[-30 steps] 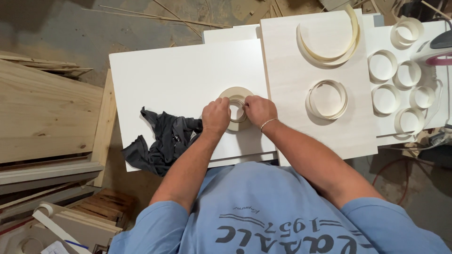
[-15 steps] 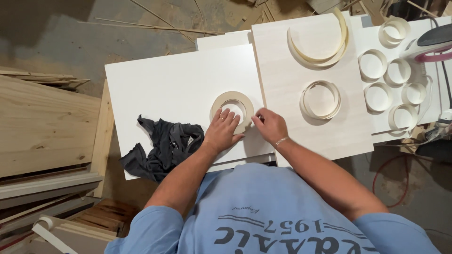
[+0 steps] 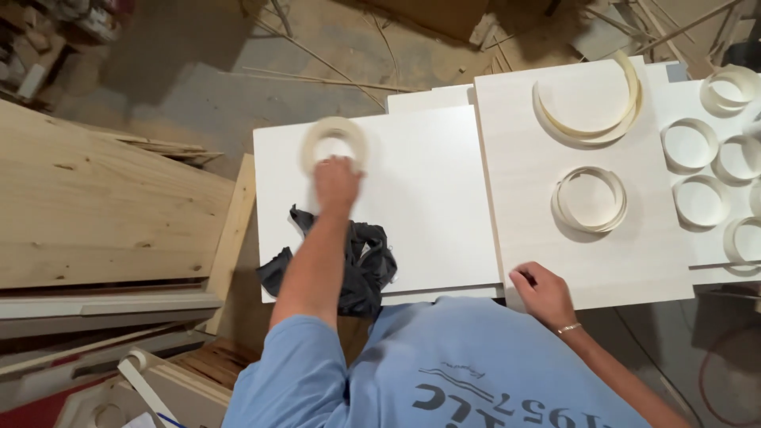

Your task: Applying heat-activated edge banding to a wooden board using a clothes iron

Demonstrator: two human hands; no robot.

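A cream roll of edge banding tape (image 3: 334,143) lies at the far left corner of a white board (image 3: 428,198). My left hand (image 3: 337,184) grips its near rim, arm stretched across a dark grey rag (image 3: 357,261). My right hand (image 3: 541,293) rests with fingers bent on the front edge of a second white board (image 3: 523,150) and holds nothing.
More coils of edge banding lie on the right: a large open arc (image 3: 590,107), a loose ring (image 3: 589,200) and several small rolls (image 3: 697,170). Pale wood panels (image 3: 95,206) are stacked to the left. The concrete floor (image 3: 238,71) is strewn with strips.
The roll was in front of me between both hands. My left hand has carried it out to the board's far left corner, while my right hand has dropped back to the near edge.
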